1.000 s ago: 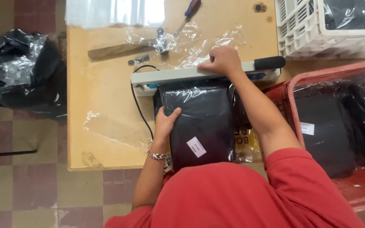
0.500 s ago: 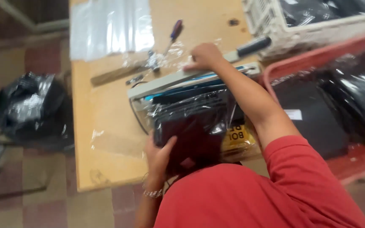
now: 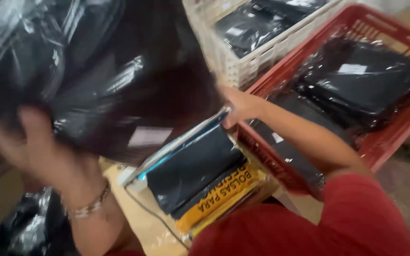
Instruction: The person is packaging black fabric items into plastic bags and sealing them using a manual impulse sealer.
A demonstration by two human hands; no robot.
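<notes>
Left hand [image 3: 39,142] grips a glossy black plastic-wrapped packet [image 3: 100,76], raised and blurred.
Right hand [image 3: 240,106] presses the long heat-sealer bar [image 3: 176,147], closure unclear; red plastic crate [image 3: 395,118] just beside, white crate [image 3: 243,61] behind.

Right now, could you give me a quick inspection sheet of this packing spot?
Surface: wooden table, mostly covered.
Job's things: black bagged package, blurred, lifted; sealer bar over another black bag.
Clutter: yellow pack beneath; red crate and white crate, both holding bagged packages.
Hands: left hand under the lifted package; right hand on the bar's end.
Cables: black cable across the table.
Surroundings: black sack on the floor.
</notes>
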